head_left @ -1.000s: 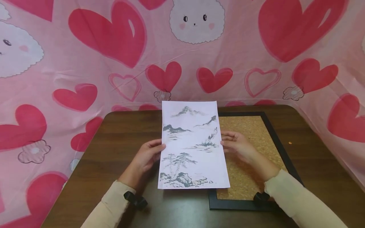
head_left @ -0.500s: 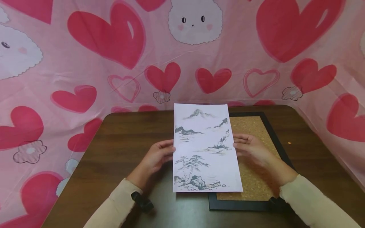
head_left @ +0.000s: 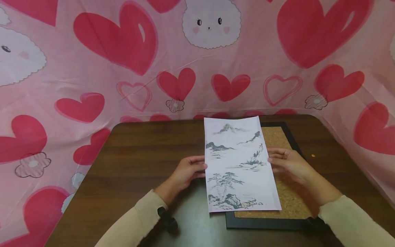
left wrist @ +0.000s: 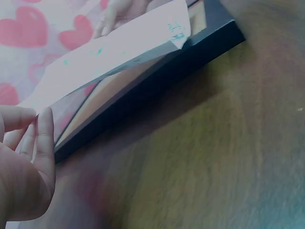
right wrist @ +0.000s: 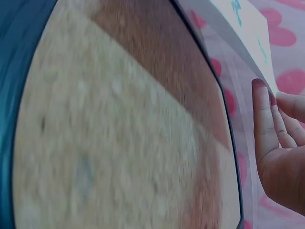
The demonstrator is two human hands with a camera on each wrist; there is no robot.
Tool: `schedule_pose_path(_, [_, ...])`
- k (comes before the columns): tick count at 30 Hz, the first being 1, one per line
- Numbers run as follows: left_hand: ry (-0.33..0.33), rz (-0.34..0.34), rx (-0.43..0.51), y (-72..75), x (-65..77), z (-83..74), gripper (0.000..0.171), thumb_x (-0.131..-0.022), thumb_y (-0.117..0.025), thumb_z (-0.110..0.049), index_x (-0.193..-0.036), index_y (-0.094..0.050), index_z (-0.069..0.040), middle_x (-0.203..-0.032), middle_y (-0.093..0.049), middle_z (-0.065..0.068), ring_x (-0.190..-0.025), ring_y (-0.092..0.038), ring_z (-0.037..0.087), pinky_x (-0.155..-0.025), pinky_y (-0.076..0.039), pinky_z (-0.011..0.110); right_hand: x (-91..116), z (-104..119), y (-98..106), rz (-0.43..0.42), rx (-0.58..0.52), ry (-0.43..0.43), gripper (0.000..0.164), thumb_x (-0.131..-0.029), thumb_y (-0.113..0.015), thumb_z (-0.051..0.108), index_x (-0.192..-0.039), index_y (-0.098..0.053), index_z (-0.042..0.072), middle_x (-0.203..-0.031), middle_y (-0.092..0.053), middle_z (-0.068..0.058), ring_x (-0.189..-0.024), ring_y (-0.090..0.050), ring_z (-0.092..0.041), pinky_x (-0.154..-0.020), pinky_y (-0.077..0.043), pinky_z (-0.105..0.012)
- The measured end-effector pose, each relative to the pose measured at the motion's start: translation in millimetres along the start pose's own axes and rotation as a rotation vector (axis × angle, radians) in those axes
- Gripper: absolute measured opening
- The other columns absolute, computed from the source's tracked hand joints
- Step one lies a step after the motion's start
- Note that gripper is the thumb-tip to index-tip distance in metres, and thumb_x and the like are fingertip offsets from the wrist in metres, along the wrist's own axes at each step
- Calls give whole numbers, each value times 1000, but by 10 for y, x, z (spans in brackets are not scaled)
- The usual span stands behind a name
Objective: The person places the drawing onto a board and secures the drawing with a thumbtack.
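A white sheet of paper (head_left: 234,164) printed with an ink landscape of mountains, trees and rocks is held up by both hands. My left hand (head_left: 186,171) pinches its left edge between thumb and fingers; the left wrist view shows the same pinch at the paper's edge. On the opposite edge, my right hand (head_left: 291,164) pinches the sheet with the thumb in front. Beneath the paper, a cork board (head_left: 296,192) in a black frame (head_left: 262,223) lies on the table, its left part covered by the sheet in the head view. In the right wrist view, bare cork fills much of the picture.
The dark brown wooden table (head_left: 139,151) carries the board on its right half. A small orange speck (head_left: 313,155) lies right of the frame. Pink cloth (head_left: 197,58) with red hearts hangs behind and around the table.
Both hands have carried the paper to the right and slightly lower, so it overlaps more of the cork board. The board has stayed in place.
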State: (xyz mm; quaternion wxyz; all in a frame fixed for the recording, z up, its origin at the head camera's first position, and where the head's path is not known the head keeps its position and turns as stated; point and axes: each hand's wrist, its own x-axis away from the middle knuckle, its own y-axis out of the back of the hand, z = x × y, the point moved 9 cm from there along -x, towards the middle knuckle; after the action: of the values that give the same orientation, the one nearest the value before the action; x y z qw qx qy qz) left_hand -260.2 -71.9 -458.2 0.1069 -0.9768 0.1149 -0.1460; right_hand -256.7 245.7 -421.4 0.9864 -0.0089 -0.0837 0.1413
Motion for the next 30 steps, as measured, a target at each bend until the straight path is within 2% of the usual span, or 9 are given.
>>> schedule_pose_path(5, [-9, 21, 13, -191, -64, 77, 38, -88, -66, 6, -126, -60, 8, -101, -69, 16, -81, -68, 20, -70, -59, 37, 43, -46, 197, -18, 48, -23, 29, -94, -64, 4, -123, -62, 8, -100, -70, 3, -90, -68, -15, -73, -58, -37])
schedule_pose_path(10, [-27, 34, 39, -381, -102, 171, 38, -86, -65, 10, -124, -59, 12, -94, -68, 13, -76, -66, 18, -69, -59, 38, 74, -66, 358, -30, 123, -18, 40, -95, -63, 6, -131, -52, -6, -101, -69, 5, -90, -68, -15, -73, -58, -36])
schedule_pose_path(15, [-30, 34, 35, -514, -143, 243, 39, -86, -64, 12, -124, -57, 14, -93, -68, 13, -76, -65, 16, -68, -59, 37, 102, -102, 505, -62, 204, -43, 51, -94, -65, 11, -134, -44, -13, -100, -69, 7, -89, -68, -13, -74, -58, -35])
schedule_pose_path(22, [-46, 32, -1, -688, -190, 209, 41, -84, -65, 14, -124, -57, 14, -89, -67, 12, -75, -65, 16, -68, -59, 35, 143, -147, 669, -75, 261, -64, 53, -95, -64, 11, -134, -39, -17, -98, -69, 8, -87, -68, -12, -73, -58, -35])
schedule_pose_path(30, [-47, 1, -67, -845, -328, 177, 42, -80, -69, 16, -121, -62, 10, -83, -67, 11, -71, -65, 16, -66, -59, 35, 144, -160, 802, -65, 288, -106, 58, -95, -63, 10, -136, -34, -20, -100, -68, 7, -86, -66, -11, -73, -58, -36])
